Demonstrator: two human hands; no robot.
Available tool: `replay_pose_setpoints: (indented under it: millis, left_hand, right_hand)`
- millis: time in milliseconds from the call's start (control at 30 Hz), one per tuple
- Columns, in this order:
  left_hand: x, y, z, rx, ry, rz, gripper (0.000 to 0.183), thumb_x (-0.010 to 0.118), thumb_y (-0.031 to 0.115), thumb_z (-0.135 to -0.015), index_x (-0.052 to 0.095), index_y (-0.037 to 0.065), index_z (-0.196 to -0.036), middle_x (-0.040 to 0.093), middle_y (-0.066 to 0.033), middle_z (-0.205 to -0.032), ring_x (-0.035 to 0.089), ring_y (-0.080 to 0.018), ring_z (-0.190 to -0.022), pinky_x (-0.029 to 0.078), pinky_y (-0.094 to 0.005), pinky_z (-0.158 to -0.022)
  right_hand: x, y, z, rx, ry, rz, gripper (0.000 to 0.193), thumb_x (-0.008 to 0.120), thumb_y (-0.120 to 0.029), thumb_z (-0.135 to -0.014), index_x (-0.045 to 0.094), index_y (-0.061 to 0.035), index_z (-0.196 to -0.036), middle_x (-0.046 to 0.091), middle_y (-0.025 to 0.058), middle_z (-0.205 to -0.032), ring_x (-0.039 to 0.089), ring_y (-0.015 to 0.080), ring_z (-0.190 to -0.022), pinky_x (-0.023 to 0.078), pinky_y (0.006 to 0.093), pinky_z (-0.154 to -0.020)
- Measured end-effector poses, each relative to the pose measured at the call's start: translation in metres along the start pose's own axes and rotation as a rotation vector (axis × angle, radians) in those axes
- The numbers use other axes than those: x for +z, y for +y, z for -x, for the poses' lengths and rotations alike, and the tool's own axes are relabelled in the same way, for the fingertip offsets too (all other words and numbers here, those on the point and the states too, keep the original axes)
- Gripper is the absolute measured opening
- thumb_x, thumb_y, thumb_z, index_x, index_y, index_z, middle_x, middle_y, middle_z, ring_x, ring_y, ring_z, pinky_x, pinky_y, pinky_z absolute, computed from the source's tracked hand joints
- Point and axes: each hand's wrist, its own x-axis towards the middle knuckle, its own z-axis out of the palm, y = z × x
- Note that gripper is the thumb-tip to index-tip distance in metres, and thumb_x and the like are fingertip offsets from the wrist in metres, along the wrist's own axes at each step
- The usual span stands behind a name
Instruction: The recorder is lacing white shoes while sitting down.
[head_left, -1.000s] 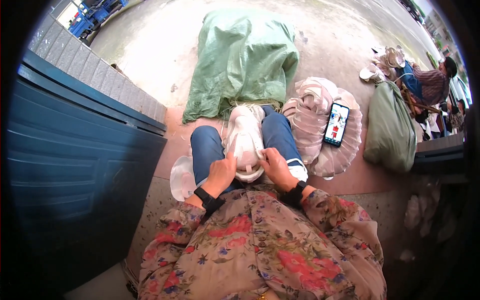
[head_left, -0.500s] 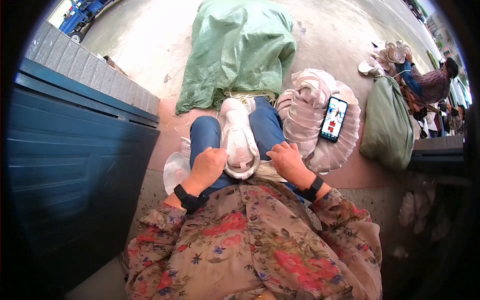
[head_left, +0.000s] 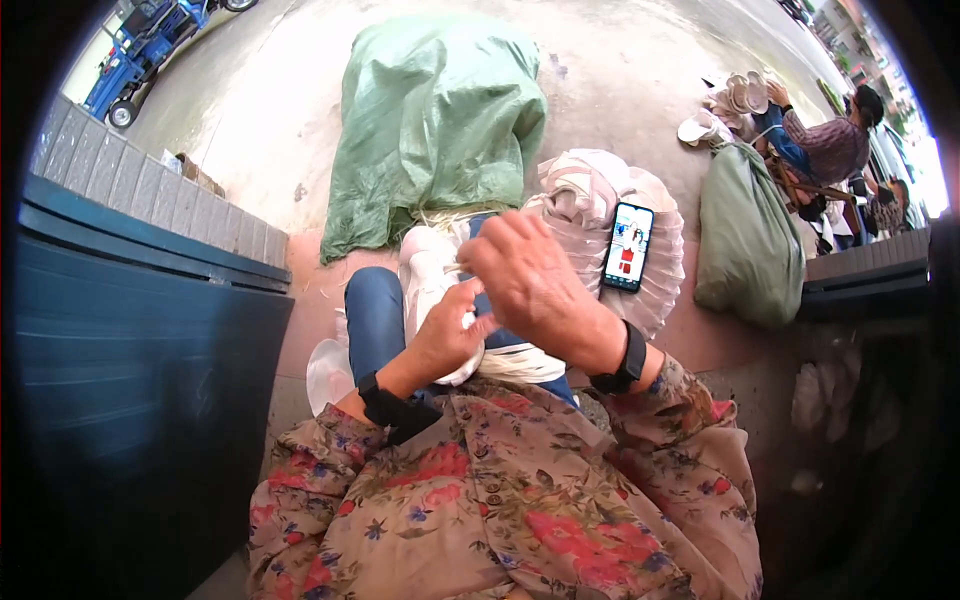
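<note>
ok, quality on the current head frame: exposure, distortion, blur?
Head view: pale ground nearly washed out beyond the knees; head view: blue door bends toward the rim, its lower part sinking into dark shadow; head view: white shoe bright, little surface detail; head view: right hand possibly slightly soft, hard to tell.

white sneaker upper (head_left: pixel 424 278): elongated, pale all over, far end rounded and in plain view; lies lengthwise between the blue trouser legs (head_left: pixel 374 315), one end toward the body, the other pointing away; middle and near part partly hidden, surface detail unclear
</note>
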Motion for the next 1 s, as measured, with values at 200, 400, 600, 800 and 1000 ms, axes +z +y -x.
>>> replay_pose_setpoints:
  millis: [200, 400, 600, 800, 1000]
  left_hand:
    - [-0.032, 0.006, 0.002, -0.611, -0.340, 0.591, 0.025, 0.043, 0.018, -0.091, 0.059, 0.000, -0.087, 0.061, -0.0052, -0.082, 0.057, -0.0112, -0.074, 0.044, -0.0220, -0.063]
    - [-0.015, -0.013, 0.023, -0.698, -0.174, 0.844, 0.030, 0.048, 0.025, -0.090, 0.058, -0.002, -0.100, 0.061, -0.0047, -0.087, 0.056, -0.0104, -0.073, 0.044, -0.0222, -0.066]
    - [-0.020, -0.009, 0.011, -0.516, -0.020, 0.334, 0.025, 0.054, 0.022, -0.088, 0.061, -0.001, -0.085, 0.059, -0.0025, -0.074, 0.051, -0.0064, -0.066, 0.040, -0.0204, -0.059]
    - [-0.006, -0.002, 0.012, -0.595, -0.132, 0.228, 0.031, 0.054, 0.025, -0.088, 0.061, -0.002, -0.075, 0.057, -0.0026, -0.057, 0.051, -0.0081, -0.050, 0.039, -0.0244, -0.048]
    - [0.002, -0.006, 0.011, -0.667, 0.050, 0.400, 0.027, 0.054, 0.026, -0.088, 0.062, 0.000, -0.086, 0.052, 0.0014, -0.057, 0.045, -0.0034, -0.050, 0.034, -0.0190, -0.044]
  right_hand:
    - [0.053, 0.005, 0.057, 0.205, 0.086, -0.130, 0.006, 0.053, -0.007, -0.069, 0.050, -0.0050, -0.073, 0.047, 0.0099, -0.069, 0.048, 0.0268, -0.069, 0.037, 0.0368, -0.065]
    - [0.094, -0.017, 0.078, 0.335, 0.022, -0.379, 0.007, 0.055, -0.010, -0.075, 0.053, -0.0043, -0.071, 0.054, 0.0126, -0.064, 0.053, 0.0317, -0.064, 0.040, 0.0395, -0.059]
    - [0.105, -0.010, 0.079, 0.519, 0.138, -0.543, 0.016, 0.050, -0.015, -0.083, 0.060, -0.0017, -0.083, 0.058, 0.0142, -0.071, 0.054, 0.0305, -0.069, 0.042, 0.0380, -0.063]
    - [0.113, 0.005, 0.063, 1.165, -0.026, -1.475, 0.033, 0.050, -0.027, -0.090, 0.058, 0.0038, -0.099, 0.061, 0.0050, -0.086, 0.054, 0.0097, -0.076, 0.043, 0.0241, -0.067]
    - [0.131, 0.014, 0.061, 1.017, 0.189, -1.134, 0.031, 0.053, -0.026, -0.087, 0.060, 0.0044, -0.088, 0.062, 0.0112, -0.080, 0.057, 0.0188, -0.065, 0.045, 0.0299, -0.062]
